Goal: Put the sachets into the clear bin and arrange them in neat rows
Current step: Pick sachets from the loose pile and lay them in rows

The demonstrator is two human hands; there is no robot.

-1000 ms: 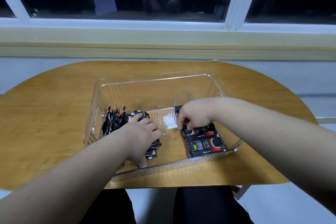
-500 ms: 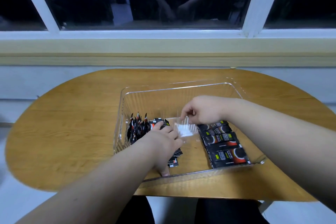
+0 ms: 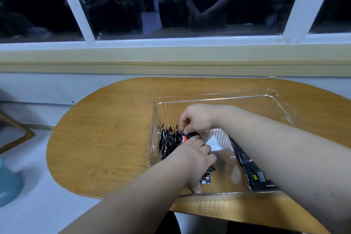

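We grip the sachet stack in our left hand, fingers curled round it (to hold the row tight); our right hand pinches one sachet.

Inside the clear bin, the left hand is curling over a stack of sachets and hiding most of it. Along the bin's right side, the right forearm is covering much of a flat row of sachets, whose print is showing too small to read. Near the bin's left wall, blur is masking whether the right hand is pinching anything. Far left of the bin, the picture's edge is cutting off a blue object.
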